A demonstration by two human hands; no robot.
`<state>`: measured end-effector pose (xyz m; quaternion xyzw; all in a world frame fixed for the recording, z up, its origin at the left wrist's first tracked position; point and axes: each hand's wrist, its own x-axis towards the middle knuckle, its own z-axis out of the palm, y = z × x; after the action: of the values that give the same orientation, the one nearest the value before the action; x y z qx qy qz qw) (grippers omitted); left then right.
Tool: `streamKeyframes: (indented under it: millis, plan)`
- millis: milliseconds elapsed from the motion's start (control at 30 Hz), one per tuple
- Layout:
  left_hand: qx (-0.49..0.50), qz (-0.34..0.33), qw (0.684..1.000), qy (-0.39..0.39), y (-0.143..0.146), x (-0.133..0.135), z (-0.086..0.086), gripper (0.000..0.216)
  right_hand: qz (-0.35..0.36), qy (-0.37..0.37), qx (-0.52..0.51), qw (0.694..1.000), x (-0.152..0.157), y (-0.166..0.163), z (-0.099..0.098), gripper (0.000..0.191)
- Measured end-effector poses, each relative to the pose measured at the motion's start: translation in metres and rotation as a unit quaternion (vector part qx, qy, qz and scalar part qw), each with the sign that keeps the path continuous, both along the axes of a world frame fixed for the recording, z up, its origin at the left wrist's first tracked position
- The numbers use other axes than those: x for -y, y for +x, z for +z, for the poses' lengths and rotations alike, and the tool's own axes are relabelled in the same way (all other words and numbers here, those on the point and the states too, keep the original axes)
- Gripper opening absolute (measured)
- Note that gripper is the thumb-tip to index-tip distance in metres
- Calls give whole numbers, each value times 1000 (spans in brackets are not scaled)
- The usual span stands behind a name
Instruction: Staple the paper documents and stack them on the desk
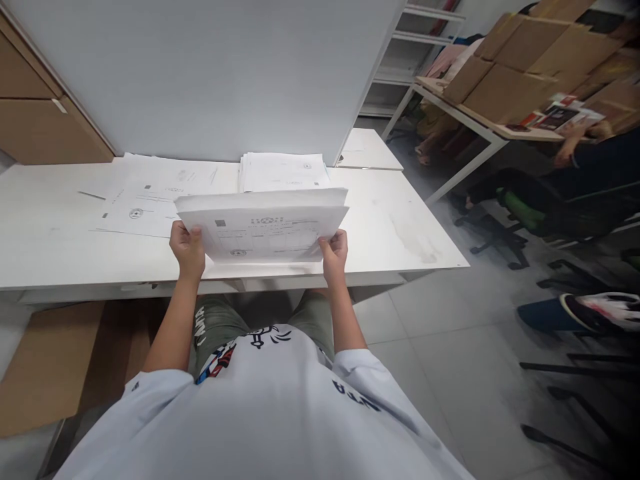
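White tabletop (375, 233) meets grey panel (230, 73). Left hand (189, 250) and right hand (334, 255) grasp tilted paper stack (270, 233) by its sides, near six o'clock edge; loose sheets (145, 193) at ten o'clock.

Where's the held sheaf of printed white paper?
Head view, just left of centre: the sheaf is between left hand and right hand, over the white desk.

Looked bright at centre, dim at right.
Darkened beneath the white rectangular tabletop (370, 207); blurred and stretched around the right-hand brown cardboard boxes (505, 93).
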<state>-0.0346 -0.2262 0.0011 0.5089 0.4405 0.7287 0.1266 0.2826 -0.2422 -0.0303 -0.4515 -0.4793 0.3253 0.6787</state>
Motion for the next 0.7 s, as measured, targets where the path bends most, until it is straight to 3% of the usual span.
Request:
streamKeyframes:
  millis: [333,567,700]
  plan:
    - [-32,-67,997,15,-2,-5,16,49,-12,-29,11,999,-7,-1,-2,42]
    - [-39,-51,998,-20,-2,-10,12,44,-41,-24,18,999,-6,-3,-9,44]
    - [-39,-2,999,-14,-1,-12,8,45,-56,-14,19,998,-8,-10,-16,45]
